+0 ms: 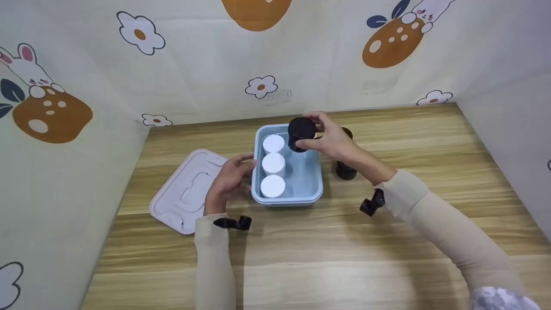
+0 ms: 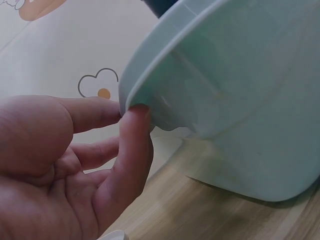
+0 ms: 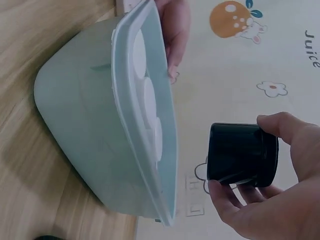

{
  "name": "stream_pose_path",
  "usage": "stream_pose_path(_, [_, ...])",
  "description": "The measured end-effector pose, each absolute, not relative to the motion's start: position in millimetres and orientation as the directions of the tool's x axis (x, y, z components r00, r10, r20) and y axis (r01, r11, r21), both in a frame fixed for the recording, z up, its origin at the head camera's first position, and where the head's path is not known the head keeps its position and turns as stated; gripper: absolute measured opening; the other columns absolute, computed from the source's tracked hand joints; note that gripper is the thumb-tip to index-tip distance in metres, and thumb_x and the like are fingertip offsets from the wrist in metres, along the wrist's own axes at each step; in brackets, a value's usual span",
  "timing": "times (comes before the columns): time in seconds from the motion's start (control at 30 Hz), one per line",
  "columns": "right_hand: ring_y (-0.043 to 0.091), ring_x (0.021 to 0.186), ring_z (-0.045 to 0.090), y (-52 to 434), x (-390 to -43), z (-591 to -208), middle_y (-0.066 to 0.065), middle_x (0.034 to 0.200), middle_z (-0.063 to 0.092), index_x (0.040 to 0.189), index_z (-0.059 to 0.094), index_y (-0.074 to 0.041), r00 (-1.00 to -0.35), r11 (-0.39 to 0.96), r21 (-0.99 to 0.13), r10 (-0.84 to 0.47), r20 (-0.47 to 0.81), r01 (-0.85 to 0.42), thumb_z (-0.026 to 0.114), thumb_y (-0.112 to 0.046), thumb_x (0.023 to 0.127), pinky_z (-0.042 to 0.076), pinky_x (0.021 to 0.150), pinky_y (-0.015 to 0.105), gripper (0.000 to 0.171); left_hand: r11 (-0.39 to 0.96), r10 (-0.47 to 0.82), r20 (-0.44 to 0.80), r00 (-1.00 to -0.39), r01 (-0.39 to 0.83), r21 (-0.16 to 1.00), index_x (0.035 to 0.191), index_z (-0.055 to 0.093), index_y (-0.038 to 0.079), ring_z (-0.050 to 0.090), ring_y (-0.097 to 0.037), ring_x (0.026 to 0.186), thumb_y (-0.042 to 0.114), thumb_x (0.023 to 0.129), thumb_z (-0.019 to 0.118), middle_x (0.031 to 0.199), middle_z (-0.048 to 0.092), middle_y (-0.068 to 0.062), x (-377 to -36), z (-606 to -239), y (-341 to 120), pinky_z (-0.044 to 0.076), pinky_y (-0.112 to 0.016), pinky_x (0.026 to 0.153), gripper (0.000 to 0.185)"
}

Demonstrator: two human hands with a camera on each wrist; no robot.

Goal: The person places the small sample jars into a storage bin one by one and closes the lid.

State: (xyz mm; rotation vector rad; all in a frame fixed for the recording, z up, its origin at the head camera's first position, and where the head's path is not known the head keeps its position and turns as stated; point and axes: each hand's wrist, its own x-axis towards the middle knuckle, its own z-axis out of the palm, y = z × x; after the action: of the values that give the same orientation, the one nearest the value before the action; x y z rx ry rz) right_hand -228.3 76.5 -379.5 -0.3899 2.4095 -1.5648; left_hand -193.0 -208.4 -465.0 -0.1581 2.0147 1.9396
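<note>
A light blue plastic box (image 1: pixel 286 202) stands on the table, with a row of three white-topped round jars (image 1: pixel 273 164) along its left side. My left hand (image 1: pixel 232 174) pinches the rim at the box's left side, thumb and fingertip meeting the edge in the left wrist view. My right hand (image 1: pixel 333 137) grips a black round jar (image 1: pixel 301 128) by its sides, held upright above the box's far right part. In the right wrist view that black jar (image 3: pixel 240 154) hangs clear of the box rim, thumb on one side and fingers on the other.
More black jars (image 1: pixel 345 171) stand right of the box, partly hidden under my right forearm. A white lid (image 1: pixel 193 193) lies on the table at the left, partly beneath my left hand. A patterned cloth wall (image 1: pixel 206 82) rises behind the wooden table (image 1: pixel 310 258).
</note>
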Motion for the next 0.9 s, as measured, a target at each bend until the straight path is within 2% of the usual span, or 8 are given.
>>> stream_pose_path(0.23, [0.035, 0.131, 0.048, 68.2, -236.1, -382.9, 0.013, 0.147, 0.049, 0.148, 0.042, -0.011, -0.921, 0.472, -0.869, -0.386, -0.053, -0.147, 0.079, -0.015, 0.084, 0.044, 0.108, 0.045, 0.074, 0.079, 0.136, -0.327, -0.935, -0.318, 0.945, 0.141, 0.053, 0.007, 0.069, -0.014, 0.074, 0.021, 0.102, 0.058, 0.107, 0.072, -0.009, -194.6, -464.7, -207.7, 0.053, -0.026, 0.048, 0.042])
stream_pose_path(0.47, [0.034, 0.13, 0.048, 66.6, -245.1, -384.6, 0.016, 0.145, 0.05, 0.147, 0.042, -0.015, -0.922, 0.564, -0.813, -0.374, -0.096, -0.145, 0.079, -0.018, 0.084, 0.043, 0.109, 0.049, 0.073, 0.099, 0.143, -0.332, -0.932, -0.32, 0.942, 0.143, 0.052, 0.009, 0.069, -0.015, 0.073, 0.022, 0.102, 0.057, 0.109, 0.071, -0.011, -196.4, -463.9, -207.6, 0.054, -0.028, 0.05, 0.043])
stream_pose_path(0.7, [0.034, 0.13, 0.049, 63.3, -253.2, -390.0, 0.017, 0.145, 0.05, 0.145, 0.045, -0.013, -0.919, 0.581, -0.803, -0.376, -0.116, -0.136, 0.081, -0.017, 0.082, 0.043, 0.111, 0.049, 0.072, 0.073, 0.143, -0.331, -0.933, -0.324, 0.943, 0.142, 0.053, 0.008, 0.068, -0.014, 0.075, 0.021, 0.102, 0.058, 0.11, 0.071, -0.008, -196.1, -465.5, -208.0, 0.054, -0.027, 0.05, 0.042])
stream_pose_path(0.9, [0.036, 0.129, 0.05, 62.2, -259.5, -398.5, 0.018, 0.145, 0.049, 0.145, 0.047, -0.009, -0.917, 0.577, -0.797, -0.392, -0.075, -0.181, 0.082, -0.015, 0.081, 0.042, 0.111, 0.049, 0.073, 0.053, 0.146, -0.318, -0.937, -0.313, 0.948, 0.141, 0.053, 0.007, 0.069, -0.014, 0.075, 0.019, 0.101, 0.058, 0.103, 0.073, -0.005, -195.0, -465.8, -208.3, 0.054, -0.027, 0.048, 0.042])
